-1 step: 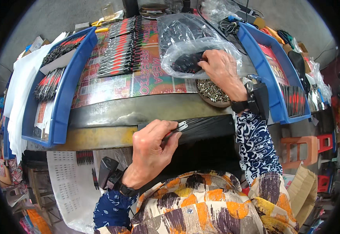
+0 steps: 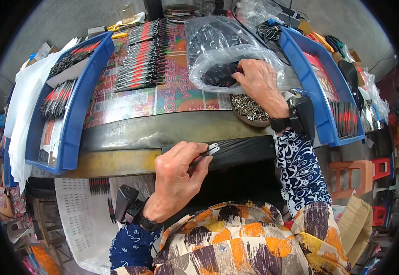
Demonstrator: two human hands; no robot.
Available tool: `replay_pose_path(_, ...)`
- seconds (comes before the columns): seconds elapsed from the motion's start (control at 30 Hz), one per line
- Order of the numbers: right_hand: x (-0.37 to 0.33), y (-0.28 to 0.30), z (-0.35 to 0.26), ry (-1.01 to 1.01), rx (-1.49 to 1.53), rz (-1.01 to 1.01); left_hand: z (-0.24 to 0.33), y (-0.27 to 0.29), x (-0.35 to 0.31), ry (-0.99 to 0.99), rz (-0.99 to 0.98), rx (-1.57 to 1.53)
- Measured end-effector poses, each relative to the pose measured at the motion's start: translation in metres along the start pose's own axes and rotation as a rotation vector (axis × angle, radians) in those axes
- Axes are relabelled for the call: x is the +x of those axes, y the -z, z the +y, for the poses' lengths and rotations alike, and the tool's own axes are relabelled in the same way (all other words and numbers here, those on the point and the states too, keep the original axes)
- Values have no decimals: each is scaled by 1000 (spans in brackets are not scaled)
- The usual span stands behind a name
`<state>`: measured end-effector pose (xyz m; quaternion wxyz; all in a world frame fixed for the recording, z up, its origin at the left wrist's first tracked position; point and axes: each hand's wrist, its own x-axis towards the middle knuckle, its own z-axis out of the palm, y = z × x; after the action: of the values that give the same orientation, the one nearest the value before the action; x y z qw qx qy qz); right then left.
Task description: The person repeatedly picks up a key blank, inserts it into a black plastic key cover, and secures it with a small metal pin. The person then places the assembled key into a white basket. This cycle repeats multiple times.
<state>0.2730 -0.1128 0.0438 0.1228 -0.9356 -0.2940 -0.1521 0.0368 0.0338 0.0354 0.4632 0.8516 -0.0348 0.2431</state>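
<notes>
My left hand (image 2: 179,176) is closed in a pinch in front of the bench edge. Between thumb and fingers sits a slim tool piece (image 2: 214,148) with two pale metal ends, each with a small hole, and a bit of red near the fingertips. Deep in the mouth of a clear plastic bag (image 2: 199,79), my right hand (image 2: 259,80) has its fingers curled together over small black parts (image 2: 220,74); its fingertips are hidden. Beside the right wrist, a round bowl (image 2: 252,122) holds many small shiny metal pieces.
Red and black slim tools (image 2: 137,64) lie in rows on a printed sheet (image 2: 181,101). A blue bin (image 2: 73,133) of similar tools stands left, another blue bin (image 2: 320,110) right. Black material (image 2: 247,150) covers the bench edge. Stools (image 2: 352,176) stand at right.
</notes>
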Motion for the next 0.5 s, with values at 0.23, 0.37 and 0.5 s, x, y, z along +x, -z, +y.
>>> replay_pose_path(0.23,8,-16,6,-2,136,91,-4,2,1,25,0,-16)
replay_pose_path(0.37,6,-17,9,65,161,152,-4,2,0,32,-4,-19)
replay_pose_path(0.5,4,-10,6,105,165,269,-3,4,-2,27,9,-38)
